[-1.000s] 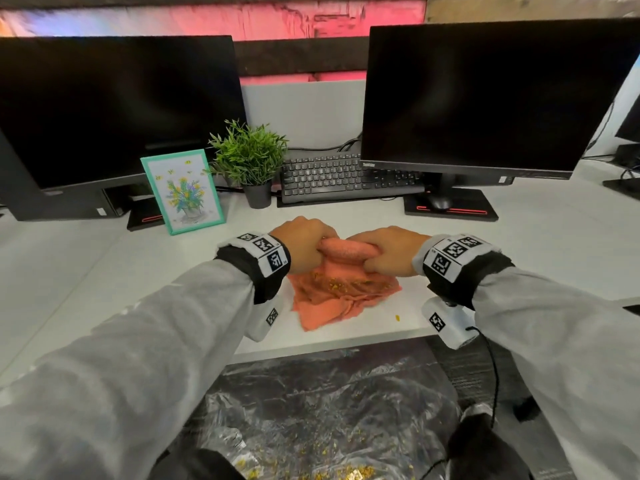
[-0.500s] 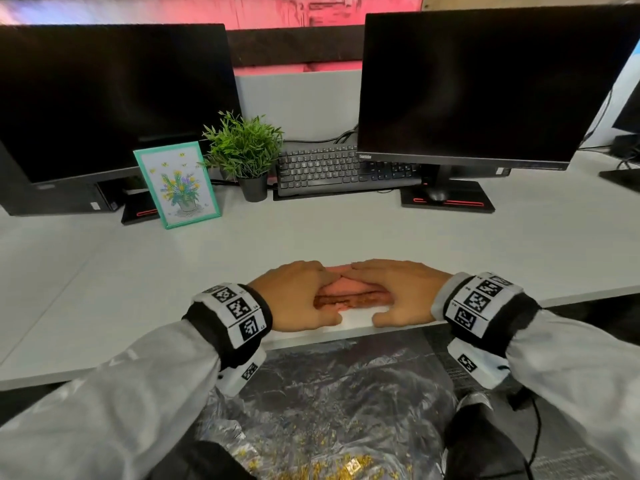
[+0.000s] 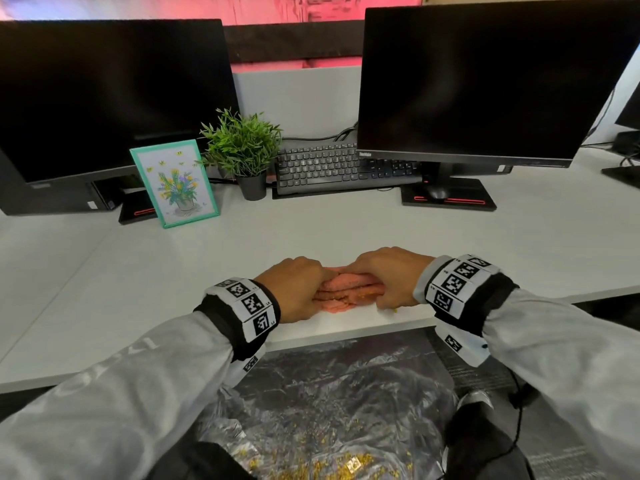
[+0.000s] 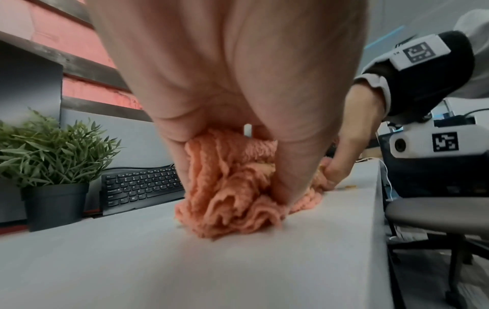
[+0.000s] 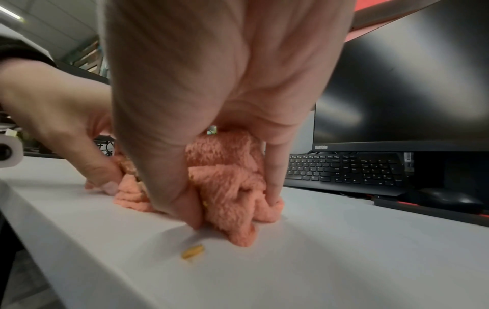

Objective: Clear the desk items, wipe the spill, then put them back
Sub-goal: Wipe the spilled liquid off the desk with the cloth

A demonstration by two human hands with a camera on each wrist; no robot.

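Both hands are bearing down on a bunched orange microfibre cloth [image 3: 348, 291] that is lying on the white desk [image 3: 311, 233], close to the desk's front edge. The left hand [image 3: 298, 289] is gripping the cloth's left end, its thumb and fingers [image 4: 182, 158] curling down around the folds, as the left wrist view shows. The right hand [image 3: 388, 275] is gripping the right end in the same way, with its thumb [image 5: 182, 200] pressing into the fabric on one side and a finger digging in on the other. The two hands are almost meeting over the middle of the cloth. A small yellow crumb [image 5: 192, 251] is lying on the desk just beside the cloth, on its right, nearer the desk edge. Well behind the cloth, toward the back of the desk, a black keyboard [image 3: 332, 168] is sitting partly under the right monitor [image 3: 485, 81]. Left of the keyboard a potted green plant [image 3: 244, 150] is standing upright, and further left a teal-framed flower picture [image 3: 175, 183] is leaning in front of the left monitor [image 3: 110, 95]. A black mouse [image 3: 437, 192] is resting on the right monitor's base.
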